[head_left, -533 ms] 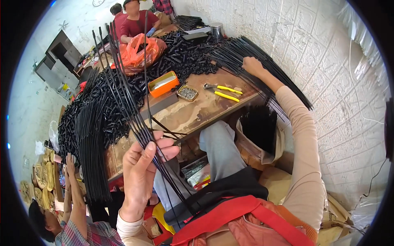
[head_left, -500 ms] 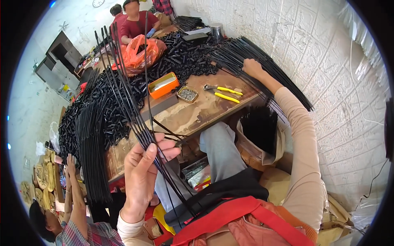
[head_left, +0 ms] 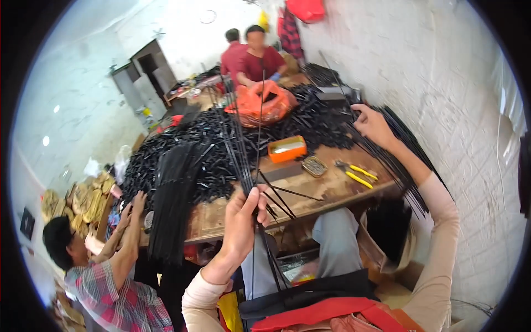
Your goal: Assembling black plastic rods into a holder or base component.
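My left hand [head_left: 241,221] is closed around a loose bunch of thin black rods [head_left: 241,160]. They stand nearly upright above the table's front edge, fanning out at the top, with their lower ends in front of my lap. At the right side of the table my right hand [head_left: 377,128] pinches one thin black rod [head_left: 335,76], whose upper part slants up and to the left. Below that hand lies a large sheaf of similar black rods [head_left: 406,166], some reaching past the table edge. A few short black rods [head_left: 283,195] stick out beside my left hand.
Yellow-handled pliers [head_left: 357,175], a small dish of metal bits [head_left: 314,166] and an orange box [head_left: 287,148] sit on the wooden table [head_left: 326,192]. Behind are heaped black parts [head_left: 182,130] and an orange bag [head_left: 260,105]. Co-workers sit at left [head_left: 113,276] and far side [head_left: 257,61].
The view has swung left and up, so the scene sits further right. My right hand has lifted off the sheaf, a rod now raised in its fingers. My left hand keeps its bunch.
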`<state>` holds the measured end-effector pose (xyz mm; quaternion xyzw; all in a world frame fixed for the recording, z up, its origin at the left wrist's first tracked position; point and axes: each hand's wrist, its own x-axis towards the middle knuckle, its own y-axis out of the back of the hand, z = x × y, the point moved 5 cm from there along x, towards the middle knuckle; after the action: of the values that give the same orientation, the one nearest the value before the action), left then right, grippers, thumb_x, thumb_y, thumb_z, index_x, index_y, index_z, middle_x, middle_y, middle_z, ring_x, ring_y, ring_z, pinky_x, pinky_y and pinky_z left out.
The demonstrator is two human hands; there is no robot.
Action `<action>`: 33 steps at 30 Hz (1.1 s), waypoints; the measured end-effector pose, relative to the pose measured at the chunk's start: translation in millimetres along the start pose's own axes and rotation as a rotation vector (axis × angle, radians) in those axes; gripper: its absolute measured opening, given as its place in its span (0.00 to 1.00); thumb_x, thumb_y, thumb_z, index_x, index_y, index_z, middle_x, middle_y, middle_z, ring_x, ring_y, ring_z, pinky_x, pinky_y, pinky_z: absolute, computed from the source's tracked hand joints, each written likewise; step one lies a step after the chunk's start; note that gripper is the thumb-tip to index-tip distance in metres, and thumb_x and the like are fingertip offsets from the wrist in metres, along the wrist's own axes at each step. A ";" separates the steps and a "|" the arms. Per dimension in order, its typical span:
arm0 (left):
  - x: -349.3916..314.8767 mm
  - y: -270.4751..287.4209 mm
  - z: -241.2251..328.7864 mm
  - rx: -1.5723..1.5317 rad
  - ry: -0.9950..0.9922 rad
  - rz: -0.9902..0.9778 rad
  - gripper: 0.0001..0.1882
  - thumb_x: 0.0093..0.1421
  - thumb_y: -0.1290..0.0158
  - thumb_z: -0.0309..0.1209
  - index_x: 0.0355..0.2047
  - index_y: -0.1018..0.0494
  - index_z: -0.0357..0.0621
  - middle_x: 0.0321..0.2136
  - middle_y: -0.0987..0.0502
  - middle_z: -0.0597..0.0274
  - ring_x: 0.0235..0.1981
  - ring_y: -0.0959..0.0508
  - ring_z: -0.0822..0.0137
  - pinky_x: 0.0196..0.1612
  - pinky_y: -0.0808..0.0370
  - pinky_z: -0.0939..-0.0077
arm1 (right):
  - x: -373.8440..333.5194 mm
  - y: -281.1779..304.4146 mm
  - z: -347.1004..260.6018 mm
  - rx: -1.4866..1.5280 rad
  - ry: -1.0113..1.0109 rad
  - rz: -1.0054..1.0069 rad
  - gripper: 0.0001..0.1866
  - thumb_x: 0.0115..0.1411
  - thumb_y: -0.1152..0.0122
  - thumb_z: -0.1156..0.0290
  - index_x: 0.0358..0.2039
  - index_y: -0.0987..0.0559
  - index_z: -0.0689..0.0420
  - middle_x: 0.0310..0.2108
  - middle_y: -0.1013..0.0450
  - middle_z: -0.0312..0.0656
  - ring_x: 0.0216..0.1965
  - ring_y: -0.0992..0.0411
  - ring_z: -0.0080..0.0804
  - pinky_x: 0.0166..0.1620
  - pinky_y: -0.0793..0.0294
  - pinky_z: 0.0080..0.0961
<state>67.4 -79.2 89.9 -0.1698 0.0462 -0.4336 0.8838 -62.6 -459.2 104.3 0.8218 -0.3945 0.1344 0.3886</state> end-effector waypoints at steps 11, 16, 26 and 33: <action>-8.8 24.0 -12.6 0.029 -0.068 -0.003 0.12 0.69 0.54 0.34 0.45 0.30 0.40 0.33 0.22 0.62 0.29 0.20 0.69 0.36 0.20 0.75 | -64.7 -154.0 -214.1 0.497 0.143 -0.574 0.16 0.62 0.40 0.64 0.39 0.26 0.65 0.22 0.25 0.41 0.25 0.24 0.27 0.28 0.26 0.21; -7.5 38.6 -1.8 0.079 -0.094 -0.065 0.13 0.70 0.56 0.35 0.48 0.31 0.39 0.35 0.21 0.58 0.33 0.19 0.68 0.37 0.20 0.72 | -24.6 -170.1 -219.5 0.715 0.139 -0.380 0.21 0.62 0.39 0.56 0.44 0.26 0.62 0.31 0.23 0.40 0.33 0.26 0.27 0.36 0.29 0.21; -0.5 23.0 11.3 -0.120 0.111 -0.329 0.24 0.70 0.59 0.40 0.59 0.39 0.34 0.51 0.27 0.47 0.52 0.25 0.53 0.55 0.27 0.55 | -38.3 -172.1 -235.1 1.245 -0.241 -0.834 0.18 0.69 0.53 0.63 0.54 0.34 0.61 0.48 0.28 0.55 0.52 0.27 0.45 0.55 0.26 0.41; -7.9 20.1 5.9 -0.283 0.247 -0.330 0.26 0.72 0.64 0.41 0.58 0.39 0.30 0.53 0.29 0.41 0.55 0.27 0.50 0.58 0.29 0.52 | -52.8 -174.0 -222.7 1.183 -0.339 -0.902 0.18 0.69 0.54 0.69 0.54 0.32 0.67 0.51 0.29 0.52 0.55 0.29 0.42 0.58 0.29 0.35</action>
<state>79.0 -60.1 88.1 -0.2430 0.1859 -0.5787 0.7560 53.0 -197.4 131.2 0.9840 0.0627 0.0236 -0.1649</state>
